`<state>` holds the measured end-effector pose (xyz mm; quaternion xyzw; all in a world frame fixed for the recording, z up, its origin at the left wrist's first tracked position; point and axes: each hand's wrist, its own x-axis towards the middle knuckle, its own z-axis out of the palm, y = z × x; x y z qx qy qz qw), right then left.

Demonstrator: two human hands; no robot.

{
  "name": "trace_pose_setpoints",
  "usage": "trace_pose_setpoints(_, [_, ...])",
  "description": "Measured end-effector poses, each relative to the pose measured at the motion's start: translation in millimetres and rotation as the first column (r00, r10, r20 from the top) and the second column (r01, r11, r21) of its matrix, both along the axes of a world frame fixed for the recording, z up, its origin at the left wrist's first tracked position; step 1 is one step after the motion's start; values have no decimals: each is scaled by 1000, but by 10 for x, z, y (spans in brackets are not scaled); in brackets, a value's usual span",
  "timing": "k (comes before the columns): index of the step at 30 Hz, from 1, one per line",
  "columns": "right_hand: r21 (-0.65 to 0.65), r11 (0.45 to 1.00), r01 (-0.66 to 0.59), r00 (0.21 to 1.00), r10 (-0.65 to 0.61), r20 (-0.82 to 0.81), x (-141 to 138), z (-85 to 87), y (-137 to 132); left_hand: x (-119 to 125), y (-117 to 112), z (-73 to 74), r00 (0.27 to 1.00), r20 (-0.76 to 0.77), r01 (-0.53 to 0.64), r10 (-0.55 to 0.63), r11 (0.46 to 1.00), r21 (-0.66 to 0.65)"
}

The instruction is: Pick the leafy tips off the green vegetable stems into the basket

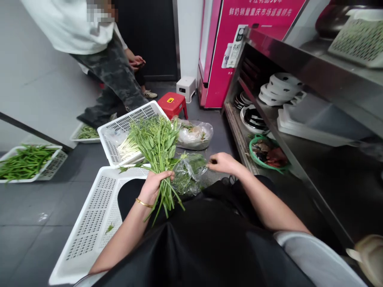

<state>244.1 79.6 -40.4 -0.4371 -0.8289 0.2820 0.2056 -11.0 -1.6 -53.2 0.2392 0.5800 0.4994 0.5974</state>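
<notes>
My left hand (155, 184) is closed around the stems of a thick bunch of leafy greens (157, 143). The leaves fan upward and the cut stems hang below my fist, over my lap. My right hand (223, 163) is beside a clear plastic bag of green scraps (190, 175), its fingers curled together. Whatever it pinches, if anything, is too small to make out. Below my left forearm lies a white slotted basket (89, 223) with one small green sprig (109, 228) in it. Behind the bunch, another white basket (110, 149) holds pale-stemmed greens (129, 147).
A filled plastic bag (196, 137) and a red stool (172, 104) stand ahead. Left, a basket of green beans or peppers (28, 161) sits on the floor. Metal shelving (275, 115) with dishes runs along my right. A person in camouflage trousers (110, 75) stands ahead left.
</notes>
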Motion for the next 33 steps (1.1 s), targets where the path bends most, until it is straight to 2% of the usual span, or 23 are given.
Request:
trace_pose_setpoints(1, [123, 992, -27, 998, 19, 68, -30, 46, -76, -10, 9, -9, 1000, 16, 4, -4, 1000, -6])
trace_pose_setpoints(2, [265, 962, -70, 995, 50, 83, -102, 96, -154, -9, 18, -17, 999, 32, 10, -10, 1000, -2])
trace_pose_setpoints(4, [496, 844, -205, 978, 200, 65, -334, 183, -272, 18, 31, -19, 997, 70, 19, -21, 999, 28])
trace_pose_setpoints(6, [609, 722, -329, 936, 333, 110, -586, 233, -286, 54, 24, -3, 993, 109, 30, -35, 998, 51])
trace_pose_setpoints(7, [629, 683, -371, 920, 363, 148, -687, 242, -256, 65, 11, 12, 991, 127, 33, -40, 998, 56])
trace_pose_setpoints(9, [629, 655, -419, 902, 381, 203, -805, 242, -159, 58, -32, 48, 987, 156, 39, -46, 998, 52])
trace_pose_setpoints(13, [613, 691, -383, 920, 343, 188, -770, 259, -8, -31, -152, 102, 986, 168, 10, -12, 1000, 12])
trace_pose_setpoints(18, [576, 759, -303, 953, 220, 211, -687, 331, -8, -105, -231, 96, 980, 198, -3, -5, 999, 40])
trace_pose_setpoints(21, [503, 774, -383, 922, 292, 253, -727, 365, -35, -131, -229, 64, 986, 165, 16, -28, 997, 71])
trace_pose_setpoints(24, [429, 738, -521, 852, 418, 315, -804, 393, -56, -161, -225, 43, 987, 150, 36, -50, 995, 96])
trace_pose_setpoints(27, [391, 723, -570, 820, 467, 332, -921, 390, -100, -191, -249, 51, 984, 169, 37, -55, 994, 105])
trace_pose_setpoints(28, [387, 739, -552, 833, 472, 287, -975, 378, -121, -203, -267, 58, 982, 180, 33, -53, 993, 110])
trace_pose_setpoints(30, [342, 820, -459, 884, 460, 83, -1102, 343, -162, -239, -318, 69, 979, 202, 13, -37, 993, 118])
trace_pose_setpoints(32, [170, 928, -332, 900, 365, -236, -1249, 314, -179, -309, -389, 73, 976, 220, -18, -8, 993, 116])
trace_pose_setpoints(33, [42, 958, -285, 876, 278, -394, -1325, 310, -175, -363, -432, 72, 974, 224, -33, 8, 994, 108])
